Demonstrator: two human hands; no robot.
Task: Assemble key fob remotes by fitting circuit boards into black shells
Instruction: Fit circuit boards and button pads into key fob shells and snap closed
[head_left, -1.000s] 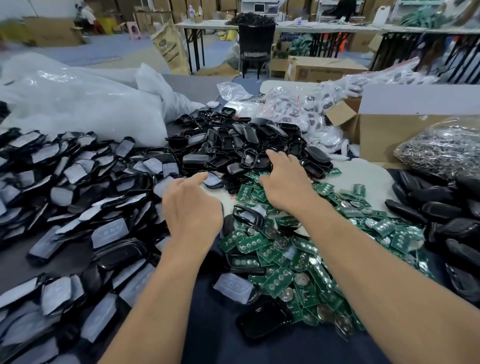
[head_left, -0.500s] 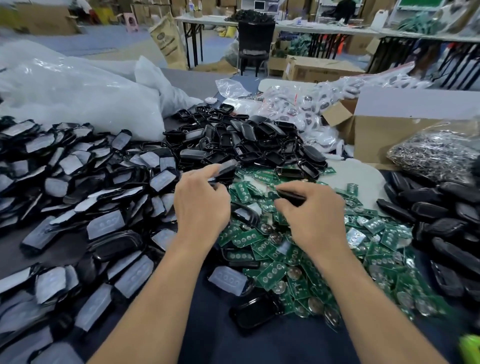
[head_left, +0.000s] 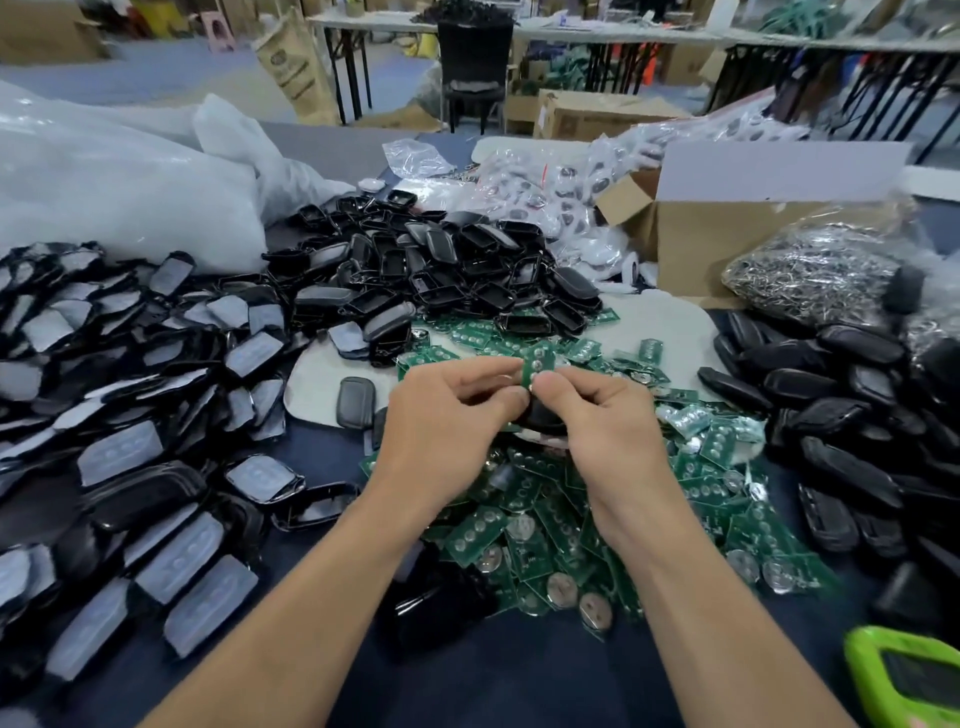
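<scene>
Here, the left hand (head_left: 441, 415) and right hand (head_left: 608, 421) meet above the middle of the table (head_left: 493, 675). The curled thumb and forefinger of each hand pinch one green circuit board (head_left: 537, 364), which stands nearly upright. A black shell (head_left: 540, 415) sits just under it between the palms; which hand bears it cannot be told. Below the hands lies the loose pile of circuit boards (head_left: 545, 509), some showing round silver cells. Far of it rises a heap of open shells (head_left: 457, 270). At left spread the shells with grey pads (head_left: 130, 389), and at right the closed black fobs (head_left: 841, 415). Farther right are a bag of metal rings (head_left: 821, 270) and a cardboard box (head_left: 727, 234). A green device (head_left: 904, 675) shows at the near right corner. The print on the far brown sack (head_left: 296, 67) is too blurred to read.
</scene>
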